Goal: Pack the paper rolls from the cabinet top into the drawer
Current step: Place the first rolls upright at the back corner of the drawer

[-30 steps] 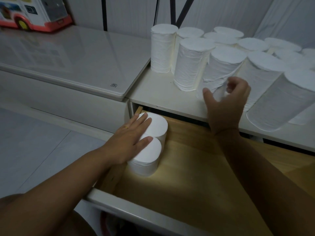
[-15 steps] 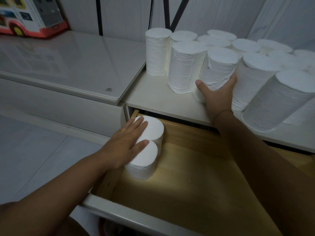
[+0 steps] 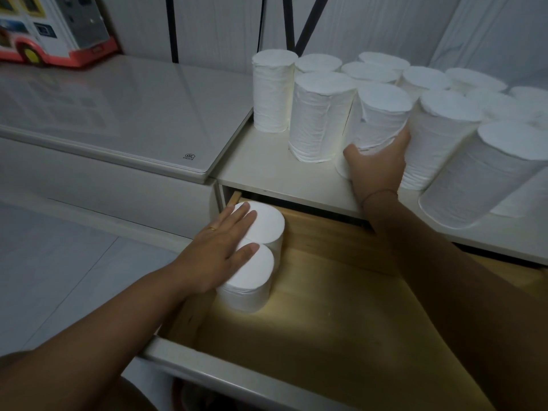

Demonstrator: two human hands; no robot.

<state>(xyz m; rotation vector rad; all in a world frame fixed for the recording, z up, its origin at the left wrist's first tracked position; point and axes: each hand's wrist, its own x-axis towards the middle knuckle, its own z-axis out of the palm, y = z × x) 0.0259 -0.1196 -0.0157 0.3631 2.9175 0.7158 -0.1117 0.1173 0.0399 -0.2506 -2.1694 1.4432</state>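
Several white paper rolls stand upright on the cabinet top [image 3: 267, 170]. My right hand [image 3: 376, 164] grips one roll [image 3: 376, 117] in the front row, thumb on its left side, fingers round its right. The wooden drawer [image 3: 341, 307] is pulled out below. Two rolls stand in its far left corner, a back roll [image 3: 267, 223] and a front roll [image 3: 252, 280], touching each other. My left hand [image 3: 222, 247] rests flat on their tops with straight fingers.
A lower glass-topped unit [image 3: 118, 114] adjoins the cabinet on the left, with a red and white toy vehicle [image 3: 50, 28] at its back. The drawer's white front panel [image 3: 237, 378] is nearest me. A pale tiled floor [image 3: 44, 262] lies to the left.
My right hand went from hovering with curled fingers in front of the rolls to gripping a front-row roll. My left hand has stayed flat on the two rolls in the drawer.
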